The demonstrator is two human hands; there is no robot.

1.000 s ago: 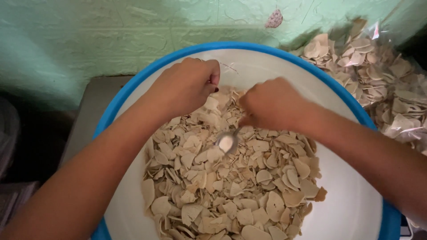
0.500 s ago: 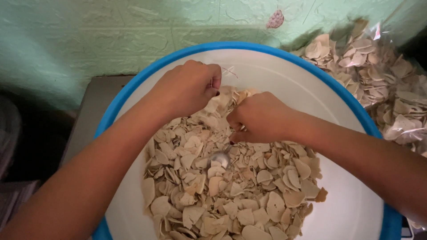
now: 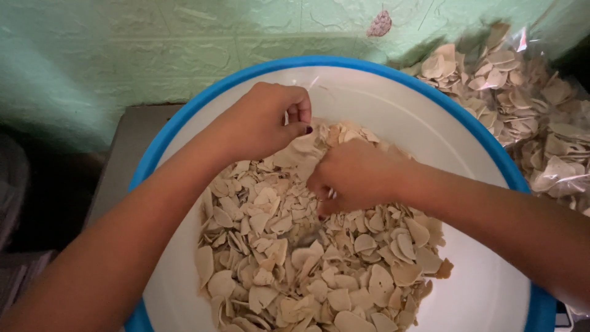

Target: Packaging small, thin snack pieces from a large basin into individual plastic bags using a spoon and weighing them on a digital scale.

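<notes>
Left hand point(image 3: 264, 123) pinching pale chips point(image 3: 307, 264) at frame middle, right hand point(image 3: 356, 178) curled shut inside heap (spoon hidden?), big bowl point(image 3: 430, 110) catching spills

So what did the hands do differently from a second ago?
The right hand pushed its spoon down into the pale chips; the spoon bowl, plain before, is now almost buried. The left hand stayed pinched at the pile's far edge. The blue-rimmed basin and bagged chips stayed put.
</notes>
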